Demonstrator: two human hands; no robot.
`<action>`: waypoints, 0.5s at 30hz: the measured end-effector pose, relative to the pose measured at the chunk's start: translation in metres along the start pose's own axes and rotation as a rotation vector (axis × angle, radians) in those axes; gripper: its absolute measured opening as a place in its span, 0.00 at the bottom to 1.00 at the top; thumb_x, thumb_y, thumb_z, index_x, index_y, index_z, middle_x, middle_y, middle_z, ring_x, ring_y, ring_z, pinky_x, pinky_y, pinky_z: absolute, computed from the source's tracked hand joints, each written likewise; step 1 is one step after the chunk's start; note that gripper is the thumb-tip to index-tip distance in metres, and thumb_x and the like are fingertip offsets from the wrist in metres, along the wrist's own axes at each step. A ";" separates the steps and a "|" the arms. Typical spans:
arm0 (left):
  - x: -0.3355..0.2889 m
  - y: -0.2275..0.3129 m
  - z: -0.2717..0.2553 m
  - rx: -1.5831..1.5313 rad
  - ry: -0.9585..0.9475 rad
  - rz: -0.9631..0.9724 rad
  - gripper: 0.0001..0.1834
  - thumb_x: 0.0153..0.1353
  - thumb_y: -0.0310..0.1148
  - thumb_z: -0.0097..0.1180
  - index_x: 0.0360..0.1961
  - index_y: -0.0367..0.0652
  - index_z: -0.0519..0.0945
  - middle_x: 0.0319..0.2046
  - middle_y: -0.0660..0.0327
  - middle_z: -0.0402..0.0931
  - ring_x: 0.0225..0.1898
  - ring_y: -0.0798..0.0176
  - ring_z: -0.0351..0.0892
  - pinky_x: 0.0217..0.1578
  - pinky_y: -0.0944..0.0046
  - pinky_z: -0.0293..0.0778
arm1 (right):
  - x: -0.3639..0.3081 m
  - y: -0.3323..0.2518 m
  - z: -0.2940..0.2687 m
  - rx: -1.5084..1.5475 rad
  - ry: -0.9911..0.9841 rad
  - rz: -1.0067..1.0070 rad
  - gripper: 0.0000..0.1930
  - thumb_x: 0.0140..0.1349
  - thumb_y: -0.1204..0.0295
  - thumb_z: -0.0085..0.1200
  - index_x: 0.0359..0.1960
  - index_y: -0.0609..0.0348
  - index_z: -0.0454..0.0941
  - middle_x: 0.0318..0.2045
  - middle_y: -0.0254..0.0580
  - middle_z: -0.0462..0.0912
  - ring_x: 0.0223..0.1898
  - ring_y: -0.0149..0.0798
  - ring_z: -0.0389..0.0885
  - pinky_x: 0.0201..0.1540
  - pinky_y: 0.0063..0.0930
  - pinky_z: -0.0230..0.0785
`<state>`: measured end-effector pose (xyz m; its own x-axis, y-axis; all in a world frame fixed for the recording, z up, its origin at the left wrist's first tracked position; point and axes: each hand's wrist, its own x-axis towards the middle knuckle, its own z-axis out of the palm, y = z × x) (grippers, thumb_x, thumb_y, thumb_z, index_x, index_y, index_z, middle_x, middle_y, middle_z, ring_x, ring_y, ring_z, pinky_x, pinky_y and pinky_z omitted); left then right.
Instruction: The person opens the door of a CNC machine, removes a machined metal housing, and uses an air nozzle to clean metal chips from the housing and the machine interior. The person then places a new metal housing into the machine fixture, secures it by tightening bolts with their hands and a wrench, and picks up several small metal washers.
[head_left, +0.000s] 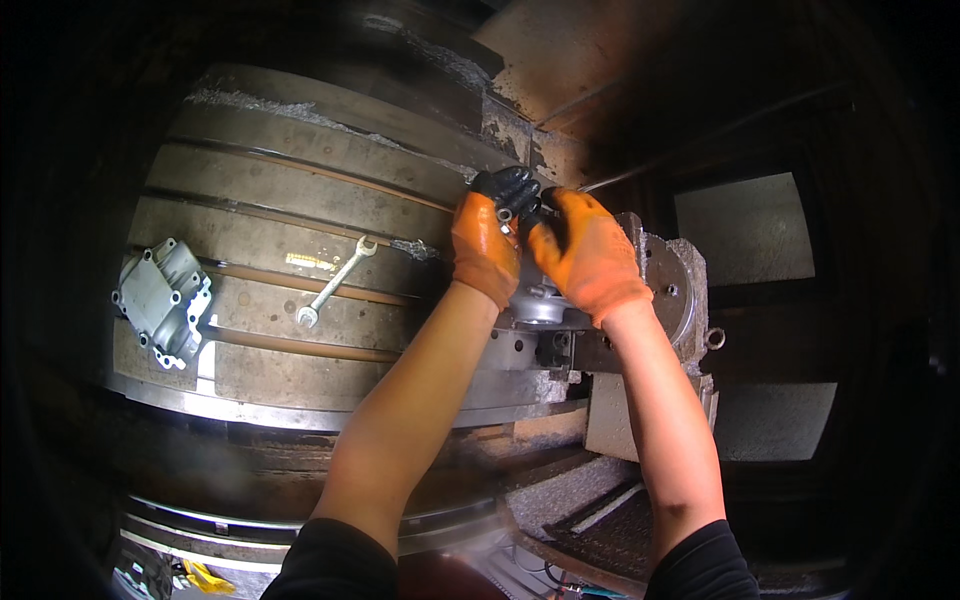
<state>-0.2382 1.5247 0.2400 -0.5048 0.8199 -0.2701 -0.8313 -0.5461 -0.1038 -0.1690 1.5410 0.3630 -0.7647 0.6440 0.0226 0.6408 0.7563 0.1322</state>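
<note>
Apparently working close together near the center of the frame, the gloved left hand [492, 232] and right hand [590, 250] curl inward, perhaps to steady a small metal nut [505, 215] showing by the left palm; whether either pinches it, I cannot tell. Just below sits a round metal part [540, 308]. Left of center, a wrench [337, 283] lies on the slotted table [265, 178], seemingly for easy reach; a metal housing [160, 298] rests far left, probably to stay out of the way.
</note>
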 end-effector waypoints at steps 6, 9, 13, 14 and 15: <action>0.000 0.000 -0.013 0.015 -0.071 0.094 0.17 0.70 0.36 0.46 0.49 0.35 0.79 0.47 0.54 0.81 0.50 0.55 0.79 0.56 0.59 0.74 | 0.022 -0.036 -0.025 -0.194 -0.388 0.107 0.15 0.62 0.66 0.52 0.47 0.59 0.83 0.47 0.52 0.83 0.52 0.52 0.81 0.57 0.43 0.71; -0.001 0.000 -0.015 -0.040 0.036 -0.017 0.15 0.69 0.36 0.48 0.47 0.37 0.80 0.44 0.58 0.82 0.48 0.60 0.80 0.52 0.64 0.74 | 0.035 -0.026 -0.019 -0.350 -0.462 -0.030 0.12 0.61 0.68 0.52 0.42 0.55 0.85 0.41 0.50 0.86 0.49 0.50 0.83 0.55 0.42 0.72; -0.003 0.002 -0.018 -0.046 -0.019 -0.013 0.13 0.68 0.36 0.51 0.46 0.40 0.81 0.42 0.62 0.83 0.46 0.66 0.81 0.46 0.69 0.74 | 0.052 -0.033 -0.030 -0.516 -0.591 -0.204 0.12 0.61 0.66 0.52 0.42 0.50 0.86 0.41 0.47 0.86 0.47 0.48 0.84 0.52 0.41 0.73; -0.002 0.002 -0.019 -0.038 -0.008 0.003 0.13 0.68 0.36 0.52 0.46 0.40 0.82 0.42 0.62 0.83 0.46 0.66 0.81 0.46 0.70 0.74 | 0.054 -0.033 -0.031 -0.551 -0.591 -0.256 0.12 0.61 0.66 0.52 0.42 0.50 0.86 0.41 0.47 0.86 0.47 0.48 0.84 0.51 0.40 0.73; -0.003 0.000 -0.017 -0.032 0.001 0.011 0.13 0.67 0.36 0.52 0.46 0.41 0.82 0.42 0.63 0.83 0.45 0.67 0.81 0.45 0.70 0.74 | 0.054 -0.033 -0.032 -0.589 -0.594 -0.299 0.12 0.61 0.66 0.53 0.42 0.51 0.86 0.41 0.46 0.86 0.46 0.48 0.85 0.51 0.40 0.73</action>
<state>-0.2332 1.5194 0.2245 -0.5133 0.8139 -0.2721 -0.8182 -0.5598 -0.1311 -0.2335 1.5476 0.3920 -0.6281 0.5065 -0.5907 0.1557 0.8256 0.5423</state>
